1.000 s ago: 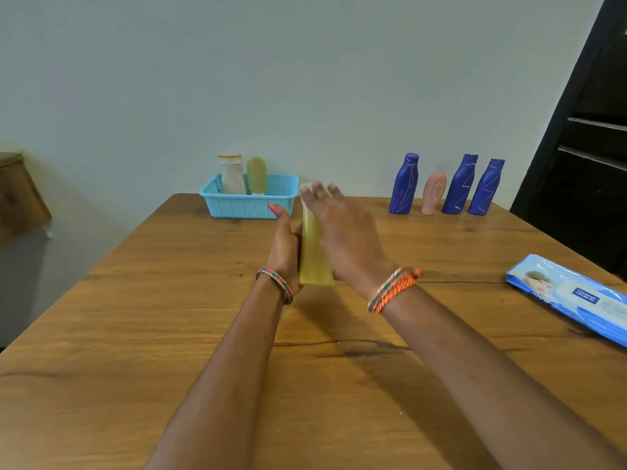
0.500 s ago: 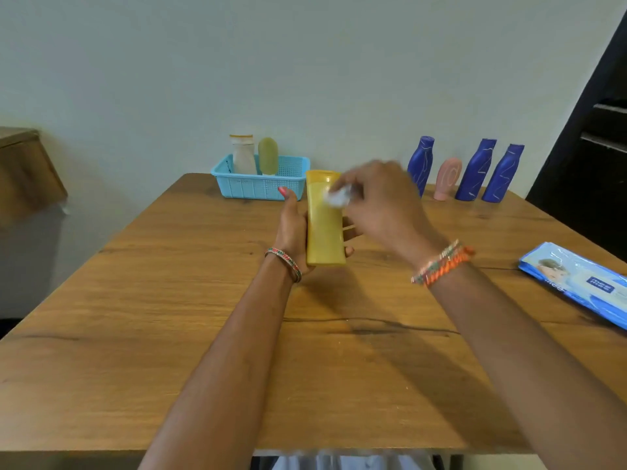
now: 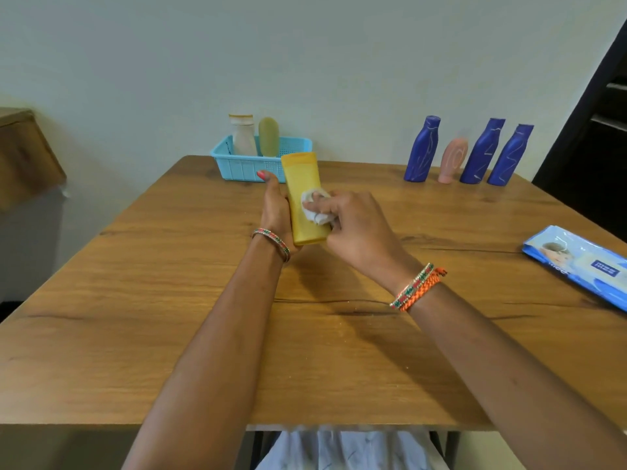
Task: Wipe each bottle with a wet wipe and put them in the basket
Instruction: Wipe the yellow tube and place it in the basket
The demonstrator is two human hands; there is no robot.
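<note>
Two bottles, a white plastic one with a tan cap [image 3: 243,137] and an olive-green rounded one [image 3: 269,136], stand in the light-blue slotted plastic basket [image 3: 237,166] at the far edge of the brown wooden table [image 3: 169,300]. Just in front, the left hand [image 3: 276,212] grips the tall yellow plastic bottle [image 3: 303,184], upright above the tabletop. The right hand [image 3: 356,228] pinches a crumpled white wet wipe [image 3: 314,206] against the bottle's face. Further right stand three dark-blue bottles [image 3: 422,149] and a pink tube [image 3: 453,160] in a row, then a blue wipes pack [image 3: 583,266] lying flat
</note>
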